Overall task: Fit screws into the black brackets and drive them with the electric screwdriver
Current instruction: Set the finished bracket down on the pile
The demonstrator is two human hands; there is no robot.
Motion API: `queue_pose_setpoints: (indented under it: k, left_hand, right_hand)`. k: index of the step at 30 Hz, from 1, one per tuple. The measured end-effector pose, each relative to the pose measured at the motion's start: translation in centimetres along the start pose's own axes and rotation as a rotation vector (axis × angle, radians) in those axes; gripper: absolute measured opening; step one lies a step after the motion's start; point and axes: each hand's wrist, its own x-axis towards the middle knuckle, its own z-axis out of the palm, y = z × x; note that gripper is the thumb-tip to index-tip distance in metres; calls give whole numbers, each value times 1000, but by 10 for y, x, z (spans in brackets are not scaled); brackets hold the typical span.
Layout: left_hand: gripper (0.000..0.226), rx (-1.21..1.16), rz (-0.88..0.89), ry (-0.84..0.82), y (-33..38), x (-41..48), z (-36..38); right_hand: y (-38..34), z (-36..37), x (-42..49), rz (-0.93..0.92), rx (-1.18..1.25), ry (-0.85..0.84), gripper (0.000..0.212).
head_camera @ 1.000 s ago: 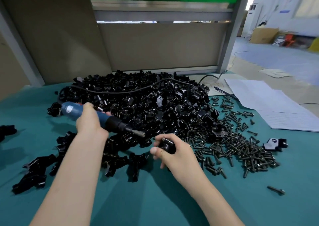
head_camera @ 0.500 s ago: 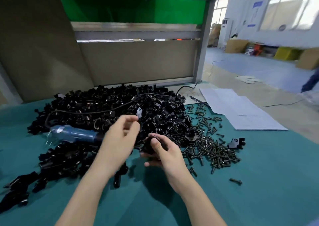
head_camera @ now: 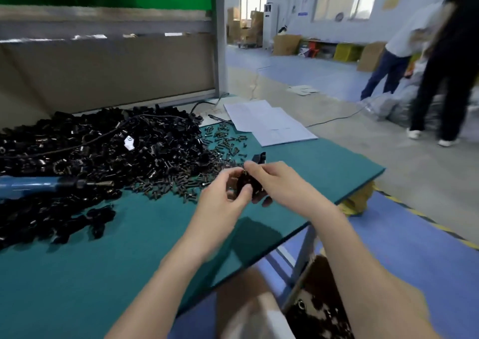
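We see a small black plastic bracket (head_camera: pixel 245 184) held between both hands above the teal-green bench mat (head_camera: pixel 103 274). The left hand (head_camera: pixel 220 198) pinches it with thumb and forefinger, and the right hand (head_camera: pixel 277 183) curls its fingers round the far side. Just behind lie loose dark metal screws (head_camera: pixel 207 154), touching the big heap of black brackets (head_camera: pixel 116 141). The blue electric screwdriver (head_camera: pixel 36 185) rests at that heap's near edge, unheld. White paper sheets (head_camera: pixel 269 123) sit at the mat's far corner. Beyond is a grey workshop floor (head_camera: pixel 350 144) with two standing people (head_camera: pixel 445 61).
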Motion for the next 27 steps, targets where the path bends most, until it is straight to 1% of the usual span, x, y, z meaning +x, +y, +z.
queue_pose_setpoints:
  k: [3, 6, 8, 10, 12, 14, 15, 18, 19, 21, 23, 24, 25, 27]
  left_hand:
    - [22, -25, 19, -84, 12, 1, 53]
    - [18, -35, 7, -206, 22, 0, 98]
    - [24, -89, -5, -255, 27, 0, 114]
    - [25, -188, -5, -247, 30, -1, 116]
    - [24, -228, 7, -208, 30, -1, 105]
    - [22, -199, 41, -159, 24, -4, 82]
    - [22, -163, 62, -121, 18, -6, 66]
    - [26, 33, 89, 64, -7, -16, 4]
    - [25, 144, 77, 142, -19, -22, -20]
    - [26, 444, 16, 307, -47, -37, -69]
    - [40, 802, -101, 444, -74, -55, -115]
    - [50, 944, -185, 477, -85, -65, -134]
    - [62, 1038, -292, 482, -94, -73, -151]
    - [83, 1103, -467, 470, -106, -81, -177]
  right_hand:
    - [12, -43, -31, 70, -156, 72, 44]
    - [27, -71, -60, 138, -328, 175, 38]
    - [35, -80, -72, 184, -386, 262, 40]
    - [41, -80, -78, 172, -386, 346, 48]
    - [41, -71, -76, 97, -371, 425, 46]
    - [36, -51, -69, 5, -328, 458, 40]
    - [32, -36, -64, -40, -293, 449, 38]
    - [13, 18, -42, -165, -202, 348, 34]
    - [7, 39, -33, -199, -191, 299, 35]
    - [-6, 83, -17, -246, -202, 187, 38]
    - [-17, 126, -1, -273, -254, 81, 42]
    - [-22, 146, 7, -284, -288, 35, 45]
    - [-26, 165, 14, -296, -325, -3, 47]
    - [-34, 198, 28, -320, -409, -56, 51]
